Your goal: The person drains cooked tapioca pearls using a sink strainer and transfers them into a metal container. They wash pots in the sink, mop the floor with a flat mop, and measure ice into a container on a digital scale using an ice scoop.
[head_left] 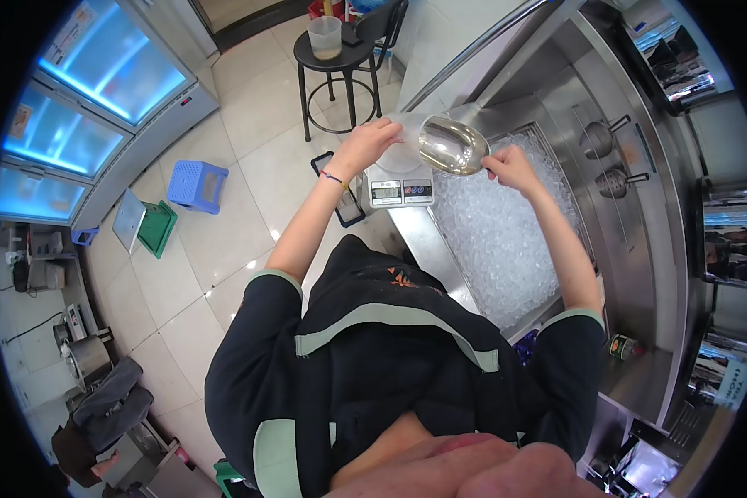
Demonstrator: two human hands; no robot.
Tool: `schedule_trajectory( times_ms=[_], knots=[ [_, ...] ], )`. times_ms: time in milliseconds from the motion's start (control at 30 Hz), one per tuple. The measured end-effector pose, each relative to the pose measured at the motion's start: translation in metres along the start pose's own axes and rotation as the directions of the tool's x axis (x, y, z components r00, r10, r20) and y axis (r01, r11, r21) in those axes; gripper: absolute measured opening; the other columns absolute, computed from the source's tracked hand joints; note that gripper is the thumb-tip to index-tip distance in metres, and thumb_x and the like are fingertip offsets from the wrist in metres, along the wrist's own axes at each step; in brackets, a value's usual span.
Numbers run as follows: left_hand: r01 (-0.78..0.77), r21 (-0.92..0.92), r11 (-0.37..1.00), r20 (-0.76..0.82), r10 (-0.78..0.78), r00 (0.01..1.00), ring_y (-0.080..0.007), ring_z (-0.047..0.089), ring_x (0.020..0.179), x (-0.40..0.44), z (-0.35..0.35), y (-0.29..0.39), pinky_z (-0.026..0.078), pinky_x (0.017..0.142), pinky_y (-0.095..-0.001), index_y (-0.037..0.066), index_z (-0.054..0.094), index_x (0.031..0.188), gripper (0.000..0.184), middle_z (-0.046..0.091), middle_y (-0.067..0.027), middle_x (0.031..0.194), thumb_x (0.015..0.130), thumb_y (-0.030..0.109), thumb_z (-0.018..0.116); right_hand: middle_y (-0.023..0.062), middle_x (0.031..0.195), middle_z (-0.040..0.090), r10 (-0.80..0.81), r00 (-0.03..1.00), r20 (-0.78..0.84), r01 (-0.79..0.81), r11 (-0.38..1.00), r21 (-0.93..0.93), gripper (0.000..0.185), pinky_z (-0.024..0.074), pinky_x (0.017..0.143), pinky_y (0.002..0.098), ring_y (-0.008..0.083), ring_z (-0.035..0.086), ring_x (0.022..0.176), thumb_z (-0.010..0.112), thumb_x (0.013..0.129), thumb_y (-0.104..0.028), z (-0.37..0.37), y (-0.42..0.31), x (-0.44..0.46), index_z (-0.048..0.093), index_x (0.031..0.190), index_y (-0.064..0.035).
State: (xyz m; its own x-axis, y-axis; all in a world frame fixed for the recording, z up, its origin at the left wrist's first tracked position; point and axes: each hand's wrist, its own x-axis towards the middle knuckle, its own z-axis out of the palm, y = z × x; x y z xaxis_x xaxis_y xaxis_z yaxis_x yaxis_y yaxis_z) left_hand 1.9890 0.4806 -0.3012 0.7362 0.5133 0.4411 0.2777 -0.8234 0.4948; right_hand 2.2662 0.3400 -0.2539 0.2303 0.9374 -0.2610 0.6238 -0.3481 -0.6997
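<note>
My right hand point(510, 169) is closed around the handle of a shiny metal ice scoop point(454, 146). The scoop's mouth points left, tilted over a clear plastic container point(407, 139), whose exact shape is hard to make out. At that container's left side, my left hand point(373, 143) pinches its edge. Beneath it is a digital kitchen scale point(401, 191) with a lit display and buttons facing me; its digits are too small to read surely. To the right, a steel bin holds a heap of ice cubes point(502, 249).
A black stool point(334, 60) carries a translucent measuring jug point(324, 38). A blue plastic stool point(197, 186) and a green crate point(155, 228) stand on the floor at left. Strainers point(612, 183) hang on the right steel wall. Another person point(100, 423) is at lower left.
</note>
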Motion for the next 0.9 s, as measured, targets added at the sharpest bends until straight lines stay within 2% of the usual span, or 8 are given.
schedule_trajectory(
  times_ms=[167,400,500,600,733,767,833,900],
  knots=[
    [0.009,-0.017,1.0,0.002,-0.009,1.0,-0.0312,0.056,0.078,0.001,-0.001,0.001,0.046,0.065,-0.0373,0.008,0.053,0.096,0.017,0.054,-0.0102,0.086,0.082,0.016,0.056,0.0014,0.05,0.052,0.155,0.986,0.054,-0.164,0.915,0.369,0.03,0.0264,0.033,0.0213,0.0058,0.041,0.037,0.059,0.077,-0.024,0.02,0.025,-0.025,0.057,0.056,-0.0034],
    [0.151,-0.232,0.961,-0.131,-0.184,0.974,-0.0294,0.057,0.08,-0.01,0.003,-0.026,0.046,0.068,-0.0348,0.004,0.054,0.098,0.018,0.057,-0.0125,0.091,0.084,0.016,0.055,0.0034,0.054,0.053,0.172,0.985,-0.029,-0.133,0.849,0.511,0.027,0.0265,0.034,0.0212,0.0057,0.04,0.037,0.057,0.081,-0.019,0.015,0.04,-0.054,0.059,0.061,-0.0011],
    [0.271,-0.47,0.84,-0.086,-0.35,0.933,-0.0252,0.058,0.079,-0.024,0.018,-0.041,0.045,0.07,-0.0329,0.003,0.053,0.102,0.021,0.058,-0.012,0.092,0.086,0.016,0.053,0.0033,0.055,0.054,0.222,0.971,-0.093,-0.138,0.829,0.542,0.024,0.0268,0.034,0.0208,0.0056,0.04,0.038,0.057,0.081,-0.019,-0.003,0.038,-0.076,0.059,0.067,-0.0003],
    [0.478,-0.642,0.6,0.145,-0.517,0.844,-0.0146,0.057,0.085,-0.042,0.032,-0.053,0.045,0.071,-0.0268,0.005,0.052,0.108,0.021,0.06,-0.0045,0.092,0.09,0.016,0.049,0.0033,0.057,0.054,0.313,0.939,-0.143,-0.19,0.82,0.54,0.021,0.0262,0.034,0.0203,0.0056,0.041,0.038,0.057,0.082,-0.019,-0.028,0.049,-0.11,0.06,0.072,-0.0002],
    [0.3,-0.473,0.828,-0.093,-0.386,0.918,-0.0206,0.052,0.101,-0.051,0.036,-0.057,0.041,0.086,-0.0323,0.004,0.05,0.107,0.028,0.056,-0.0097,0.106,0.086,0.022,0.055,0.0033,0.058,0.054,0.485,0.839,-0.248,-0.291,0.784,0.549,0.026,0.0246,0.033,0.0201,0.0046,0.04,0.038,0.059,0.082,-0.024,-0.052,0.061,-0.167,0.062,0.073,0.0009],
    [0.231,-0.476,0.848,-0.134,-0.33,0.935,-0.022,0.047,0.11,-0.05,0.024,-0.052,0.039,0.091,-0.0364,0.005,0.05,0.11,0.037,0.052,-0.0096,0.114,0.082,0.027,0.061,0.0047,0.06,0.056,0.512,0.815,-0.272,-0.374,0.823,0.427,0.027,0.029,0.035,0.022,0.0076,0.044,0.04,0.06,0.08,-0.025,-0.059,0.073,-0.179,0.063,0.073,0.0007],
    [0.416,-0.504,0.757,-0.1,-0.53,0.842,-0.0248,0.047,0.111,-0.058,0.008,-0.044,0.038,0.092,-0.0393,0.005,0.05,0.111,0.041,0.051,-0.0091,0.117,0.08,0.029,0.063,0.0075,0.064,0.061,0.546,0.767,-0.338,-0.523,0.836,0.165,0.028,0.0378,0.039,0.0258,0.0136,0.053,0.044,0.062,0.077,-0.028,-0.072,0.095,-0.199,0.065,0.075,0.0002],
    [0.484,-0.594,0.643,-0.09,-0.651,0.754,-0.0276,0.045,0.113,-0.071,0.001,-0.053,0.04,0.091,-0.0427,0.006,0.049,0.114,0.051,0.048,-0.0091,0.12,0.075,0.032,0.068,0.01,0.071,0.064,0.378,0.743,-0.552,-0.592,0.756,-0.279,0.027,0.045,0.051,0.0314,0.0215,0.06,0.058,0.064,0.073,-0.029,-0.071,0.084,-0.215,0.067,0.079,-0.0027]
  ],
)
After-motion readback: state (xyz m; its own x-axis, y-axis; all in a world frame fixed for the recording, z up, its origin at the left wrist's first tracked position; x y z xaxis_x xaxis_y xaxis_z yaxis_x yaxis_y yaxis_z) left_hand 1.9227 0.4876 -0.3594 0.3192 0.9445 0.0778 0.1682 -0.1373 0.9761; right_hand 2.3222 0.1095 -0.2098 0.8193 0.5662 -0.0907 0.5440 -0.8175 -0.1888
